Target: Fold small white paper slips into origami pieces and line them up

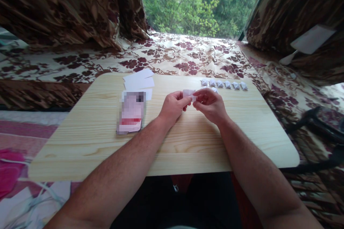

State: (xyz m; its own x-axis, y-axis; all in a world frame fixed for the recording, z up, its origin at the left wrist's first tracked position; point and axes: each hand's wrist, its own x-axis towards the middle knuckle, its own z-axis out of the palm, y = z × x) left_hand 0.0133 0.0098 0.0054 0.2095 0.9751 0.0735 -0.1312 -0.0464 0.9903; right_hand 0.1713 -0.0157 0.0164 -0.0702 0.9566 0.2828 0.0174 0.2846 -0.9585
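A small piece of white paper [188, 93], seemingly folded, is held up over the middle of the table. My left hand [173, 105] grips its left side between thumb and fingers. On its right side, my right hand [211, 104] pinches the edge with thumb and forefinger. Behind the right hand runs a row of several small white folded paper shapes [228, 84], with raised, pointed tops. Another such shape [214, 89] is partly covered by the right hand. The finer folds of the held paper are too small to make out.
Flat white paper slips [139, 83] lie fanned at the table's back left. A pixelated phone [131, 112] rests in front of them, slightly overlapping. The pale wooden table [88, 143] has rounded corners. Beyond it are a floral-covered ledge [188, 55] and a white lamp [311, 39].
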